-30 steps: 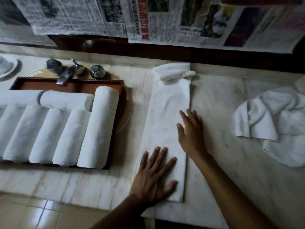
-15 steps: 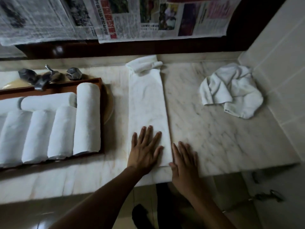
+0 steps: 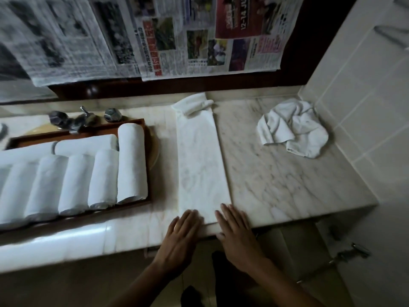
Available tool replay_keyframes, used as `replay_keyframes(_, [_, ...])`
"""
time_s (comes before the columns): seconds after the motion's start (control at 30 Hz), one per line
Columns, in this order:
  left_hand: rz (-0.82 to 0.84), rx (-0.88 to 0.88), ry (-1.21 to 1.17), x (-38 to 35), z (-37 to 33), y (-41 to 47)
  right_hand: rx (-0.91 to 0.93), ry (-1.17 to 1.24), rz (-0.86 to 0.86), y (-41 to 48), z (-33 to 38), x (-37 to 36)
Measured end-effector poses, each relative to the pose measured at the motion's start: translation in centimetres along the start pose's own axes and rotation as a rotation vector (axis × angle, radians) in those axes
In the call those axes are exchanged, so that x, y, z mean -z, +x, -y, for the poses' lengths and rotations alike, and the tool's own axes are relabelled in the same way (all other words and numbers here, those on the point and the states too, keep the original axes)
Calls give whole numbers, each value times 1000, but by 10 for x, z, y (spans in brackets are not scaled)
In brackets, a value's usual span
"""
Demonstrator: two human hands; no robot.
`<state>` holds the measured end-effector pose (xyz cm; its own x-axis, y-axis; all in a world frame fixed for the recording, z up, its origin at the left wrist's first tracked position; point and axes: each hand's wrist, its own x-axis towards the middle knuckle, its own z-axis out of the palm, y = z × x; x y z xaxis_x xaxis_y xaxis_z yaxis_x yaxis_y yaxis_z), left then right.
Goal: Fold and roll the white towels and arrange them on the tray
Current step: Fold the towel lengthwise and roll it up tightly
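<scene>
A white towel (image 3: 200, 156) folded into a long narrow strip lies on the marble counter, its far end bunched against the back ledge. My left hand (image 3: 180, 238) lies flat at the strip's near left corner, fingers straight. Flat as well, my right hand (image 3: 238, 235) touches the near right corner at the counter's front edge. Left of the strip stands a brown wooden tray (image 3: 147, 156) holding several rolled white towels (image 3: 131, 162). A crumpled pile of white towels (image 3: 292, 127) sits at the back right of the counter.
A metal tap with two faceted knobs (image 3: 85, 118) stands behind the tray. Newspaper sheets (image 3: 177, 38) hang over the dark mirror frame. A tiled wall (image 3: 365, 96) closes the counter's right side. The counter's front edge (image 3: 287, 216) drops to the floor.
Both hands have slid back along the strip to its near end at the counter's edge. The camera view has shifted to the right and pulled back.
</scene>
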<state>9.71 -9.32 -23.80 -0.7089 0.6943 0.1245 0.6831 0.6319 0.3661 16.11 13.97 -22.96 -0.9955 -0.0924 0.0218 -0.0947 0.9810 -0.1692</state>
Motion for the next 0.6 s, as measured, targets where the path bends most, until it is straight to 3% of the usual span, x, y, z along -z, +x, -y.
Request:
replay_keyframes(0.17, [2,-35,15,16,2,-8,36,-6,1,-8,-1,0])
replay_keyframes(0.33, [108,-75,49,31,11,-8,51,52,7,-6,-9,6])
replay_keyframes(0.6, [125,-32,-80,39,18,8,77,165,6,3,-10,29])
